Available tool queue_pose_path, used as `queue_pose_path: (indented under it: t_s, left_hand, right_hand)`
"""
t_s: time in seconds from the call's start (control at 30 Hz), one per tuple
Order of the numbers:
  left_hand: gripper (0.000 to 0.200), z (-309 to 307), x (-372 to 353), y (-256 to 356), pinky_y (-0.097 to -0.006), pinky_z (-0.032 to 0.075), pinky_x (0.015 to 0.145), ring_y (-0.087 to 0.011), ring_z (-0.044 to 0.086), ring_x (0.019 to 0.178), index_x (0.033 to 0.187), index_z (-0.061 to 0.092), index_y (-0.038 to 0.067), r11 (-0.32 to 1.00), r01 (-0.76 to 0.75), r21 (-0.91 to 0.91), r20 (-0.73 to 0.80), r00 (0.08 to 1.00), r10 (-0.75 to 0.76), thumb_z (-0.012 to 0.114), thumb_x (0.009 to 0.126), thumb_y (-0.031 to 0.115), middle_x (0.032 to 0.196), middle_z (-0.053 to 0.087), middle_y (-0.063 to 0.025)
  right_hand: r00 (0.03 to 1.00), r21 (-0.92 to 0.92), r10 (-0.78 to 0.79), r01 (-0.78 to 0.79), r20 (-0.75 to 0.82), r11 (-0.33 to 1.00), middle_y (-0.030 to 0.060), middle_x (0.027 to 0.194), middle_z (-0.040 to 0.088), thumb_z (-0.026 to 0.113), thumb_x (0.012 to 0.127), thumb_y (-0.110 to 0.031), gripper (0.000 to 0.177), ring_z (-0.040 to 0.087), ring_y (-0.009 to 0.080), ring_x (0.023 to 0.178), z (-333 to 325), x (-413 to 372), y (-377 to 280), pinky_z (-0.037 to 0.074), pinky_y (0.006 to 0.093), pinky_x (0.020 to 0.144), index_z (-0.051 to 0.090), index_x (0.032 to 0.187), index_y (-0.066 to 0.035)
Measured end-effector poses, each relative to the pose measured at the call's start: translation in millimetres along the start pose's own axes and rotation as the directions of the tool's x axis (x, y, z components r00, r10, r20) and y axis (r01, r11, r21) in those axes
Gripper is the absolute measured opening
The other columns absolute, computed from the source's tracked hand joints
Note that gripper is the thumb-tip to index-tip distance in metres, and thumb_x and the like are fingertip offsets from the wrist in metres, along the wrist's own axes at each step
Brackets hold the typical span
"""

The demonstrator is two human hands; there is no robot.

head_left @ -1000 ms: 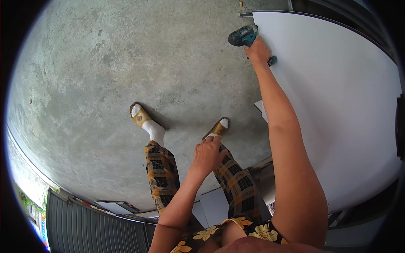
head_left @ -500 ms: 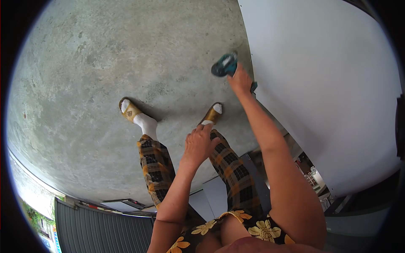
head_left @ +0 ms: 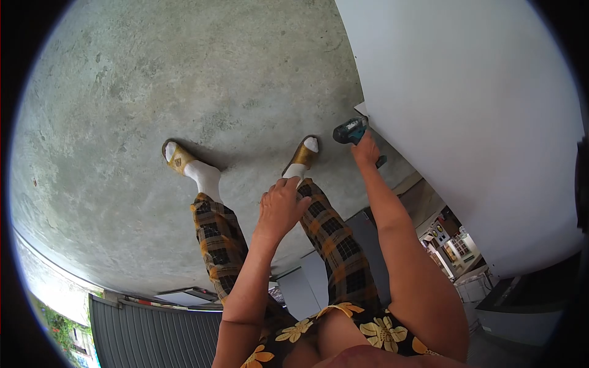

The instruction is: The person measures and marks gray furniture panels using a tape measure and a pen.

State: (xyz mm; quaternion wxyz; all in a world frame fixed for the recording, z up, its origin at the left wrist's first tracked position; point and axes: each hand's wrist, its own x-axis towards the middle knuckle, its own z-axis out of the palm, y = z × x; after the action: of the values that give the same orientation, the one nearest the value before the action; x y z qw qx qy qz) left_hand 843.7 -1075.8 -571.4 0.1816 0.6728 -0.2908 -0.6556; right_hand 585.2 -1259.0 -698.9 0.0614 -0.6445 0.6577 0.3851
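Note:
My right hand [head_left: 366,150] is wrapped round the handle of a teal and black cordless drill [head_left: 350,131]. The drill is beside the left edge of a large white panel [head_left: 454,122], where a small pale piece [head_left: 361,108] sticks out. In front of my body, above my right shin, is my left hand [head_left: 281,205] with its fingers curled. A small whitish bit shows by its fingertips, but I cannot tell what it is.
Under my feet, in gold slippers [head_left: 180,158] and white socks, lies a grey concrete floor [head_left: 215,73]. Behind me, low in the view, are grey panels [head_left: 300,288] and a dark ribbed gate [head_left: 153,334]. Shelves with small items [head_left: 451,245] show beyond the white panel's edge.
My right hand has brought the drill down and to the right, closer to the white panel's edge. My left hand has shifted slightly left, still curled.

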Motion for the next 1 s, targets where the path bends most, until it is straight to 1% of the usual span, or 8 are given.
queue_pose_path:
  t_s: [0.2,0.3,0.4,0.5,0.7,0.8,0.9,1.0]
  left_hand:
    - [0.048,4,0,0,-0.0439,0.046,0.084,-0.0362,0.058,0.100,0.117,0.054,0.001,1.000,0.002,0.016,-0.005,1.000,-0.001,0.068,0.077,0.024,0.108,0.060,-0.0206]
    - [0.047,7,-2,-1,-0.0440,0.046,0.083,-0.0364,0.059,0.098,0.117,0.055,0.001,1.000,-0.012,0.026,-0.020,1.000,0.013,0.068,0.077,0.024,0.107,0.060,-0.0206]
    - [0.047,9,-2,-4,-0.0439,0.047,0.082,-0.0366,0.060,0.096,0.117,0.055,0.001,1.000,-0.024,0.020,-0.029,0.999,0.025,0.068,0.077,0.023,0.106,0.060,-0.0205]
    - [0.048,8,-3,-3,-0.0435,0.047,0.081,-0.0366,0.060,0.095,0.117,0.055,0.001,0.999,-0.022,0.027,-0.031,0.999,0.023,0.068,0.077,0.023,0.106,0.060,-0.0204]
    - [0.048,9,-3,-4,-0.0438,0.047,0.082,-0.0366,0.060,0.095,0.117,0.054,0.002,1.000,-0.017,0.027,-0.035,0.999,0.018,0.068,0.076,0.023,0.107,0.060,-0.0206]
    - [0.048,10,-3,-5,-0.0438,0.047,0.082,-0.0366,0.060,0.095,0.117,0.054,0.002,0.999,-0.022,0.027,-0.037,0.999,0.023,0.068,0.076,0.023,0.107,0.060,-0.0205]
    - [0.048,11,-4,-6,-0.0437,0.047,0.083,-0.0367,0.060,0.095,0.117,0.055,0.001,0.999,-0.027,0.026,-0.053,0.998,0.028,0.069,0.076,0.023,0.107,0.060,-0.0202]
    - [0.048,11,-5,-8,-0.0433,0.047,0.082,-0.0371,0.060,0.095,0.116,0.055,0.002,0.999,-0.041,0.018,-0.076,0.996,0.042,0.069,0.075,0.023,0.107,0.060,-0.0203]
  right_hand:
    - [0.999,-0.056,0.003,0.000,0.051,0.998,0.0171,0.108,0.060,0.075,0.071,-0.021,0.053,0.060,0.0334,0.102,-6,16,9,0.049,0.0438,0.085,0.047,0.114,-0.008]
    - [0.999,-0.082,-0.017,0.020,0.036,0.996,0.0169,0.108,0.060,0.075,0.071,-0.021,0.054,0.060,0.0329,0.102,-8,14,8,0.049,0.0435,0.085,0.046,0.115,-0.007]
    - [0.998,-0.084,-0.021,0.026,0.061,0.996,0.0167,0.108,0.060,0.075,0.072,-0.022,0.055,0.059,0.0331,0.103,0,21,9,0.049,0.0435,0.086,0.046,0.115,-0.007]
    - [0.998,-0.139,-0.048,0.054,0.048,0.989,0.0161,0.107,0.061,0.075,0.072,-0.028,0.056,0.061,0.0321,0.099,3,22,11,0.051,0.0427,0.082,0.044,0.113,-0.005]
    - [0.998,-0.187,-0.052,0.059,0.043,0.981,0.0152,0.107,0.061,0.076,0.072,-0.028,0.055,0.062,0.0317,0.098,2,24,11,0.052,0.0425,0.081,0.045,0.112,-0.006]
    - [0.998,-0.194,-0.044,0.052,0.047,0.980,0.0154,0.106,0.061,0.075,0.072,-0.026,0.054,0.062,0.0319,0.098,4,24,12,0.052,0.0427,0.081,0.046,0.113,-0.006]
    - [0.997,-0.165,-0.019,0.030,0.071,0.986,0.0161,0.108,0.061,0.075,0.071,-0.024,0.052,0.060,0.0325,0.101,6,28,13,0.050,0.0428,0.084,0.048,0.113,-0.007]
    - [0.996,-0.143,0.013,0.000,0.087,0.990,0.0167,0.107,0.061,0.074,0.072,-0.023,0.050,0.060,0.0329,0.101,2,28,9,0.050,0.0424,0.084,0.050,0.112,-0.007]
